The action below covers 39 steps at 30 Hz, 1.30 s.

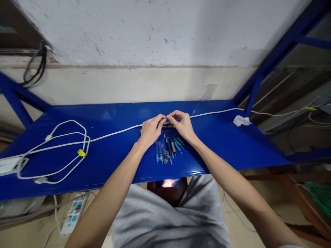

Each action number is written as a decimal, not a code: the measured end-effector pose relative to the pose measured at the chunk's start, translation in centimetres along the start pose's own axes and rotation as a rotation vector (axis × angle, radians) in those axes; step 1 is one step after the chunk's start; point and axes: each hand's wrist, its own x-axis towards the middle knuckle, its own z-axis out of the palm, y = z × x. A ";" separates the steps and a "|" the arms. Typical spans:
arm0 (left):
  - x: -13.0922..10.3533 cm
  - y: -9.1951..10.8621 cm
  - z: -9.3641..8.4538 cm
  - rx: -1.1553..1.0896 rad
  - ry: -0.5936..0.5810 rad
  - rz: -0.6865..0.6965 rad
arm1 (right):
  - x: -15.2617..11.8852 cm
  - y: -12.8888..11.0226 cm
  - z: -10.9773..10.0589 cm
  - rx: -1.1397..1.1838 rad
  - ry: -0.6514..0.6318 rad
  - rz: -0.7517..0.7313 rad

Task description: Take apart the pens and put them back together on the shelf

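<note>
Near the middle of the blue shelf, my left hand (152, 129) and my right hand (182, 124) meet fingertip to fingertip. The fingers of both are pinched together; whatever lies between them is too small to make out. Dark slender items (168, 125) lie just below the fingertips, partly hidden by the hands. Closer to me are several pen parts: clear barrels with blue ends (157, 153), dark slim pieces (166, 143), a grey-and-black piece (173, 146) and blue pieces (178, 147).
A white cable (113, 133) crosses the shelf behind my hands and coils at the left, with a yellow tag (81, 152). Crumpled white tissue (241, 120) lies at the right. The blue shelf (219, 151) backs onto a wall. A power strip (73, 213) sits below.
</note>
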 end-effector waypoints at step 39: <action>0.6 -1.0 -0.1 -0.113 -0.016 -0.003 | 1.2 1.1 -1.7 0.099 0.158 0.064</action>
